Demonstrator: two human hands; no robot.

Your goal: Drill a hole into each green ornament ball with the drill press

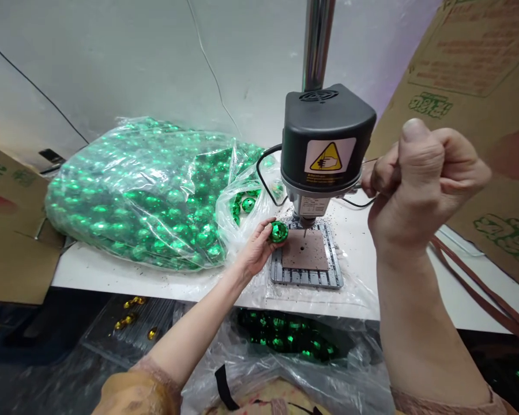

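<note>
My left hand (259,249) pinches a shiny green faceted ball (279,231) at the left edge of a brown board (312,259). The board lies on the slotted metal base (300,278) of a small black drill press (326,124). A thin drill bit (304,233) points down above a dark hole in the board, to the right of the ball. My right hand (419,178) is closed in a fist beside the drill head, around its feed lever, which the fingers mostly hide.
A large clear bag (134,196) of green balls fills the table's left, its mouth towards the drill. Dark shavings litter the white table (168,282). Cardboard boxes (480,86) flank both sides. Below the edge, plastic holds more green balls (281,331); gold balls (130,320) lie left.
</note>
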